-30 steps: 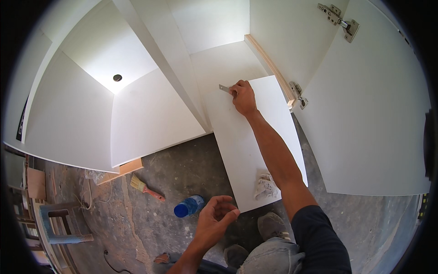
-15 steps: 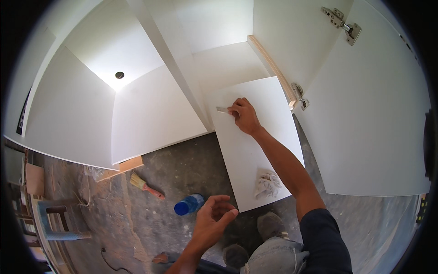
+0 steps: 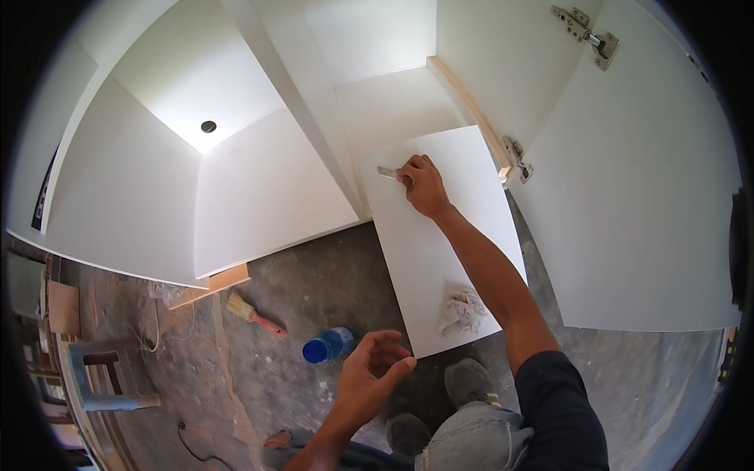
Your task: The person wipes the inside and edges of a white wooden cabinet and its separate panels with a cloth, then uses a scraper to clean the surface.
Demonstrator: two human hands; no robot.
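My right hand is closed on a small flat scraper, a thin pale strip that sticks out to the left of the fingers. It is over the far part of a white panel, which slants from the cabinet toward my feet. A crumpled whitish cloth lies on the panel's near end, beside my forearm. My left hand hangs empty above the floor near the panel's near corner, its fingers curled but apart from the thumb. Left of it lies a clear bottle with a blue cap.
A white cabinet spans the far side, with a hinged door standing open at right. On the concrete floor lie a paintbrush with a red handle and a dark cable. A blue stool stands at far left.
The scraper has tilted a little, and my right hand has moved slightly over the panel. My left hand hardly differs. The whole view has shifted a little.
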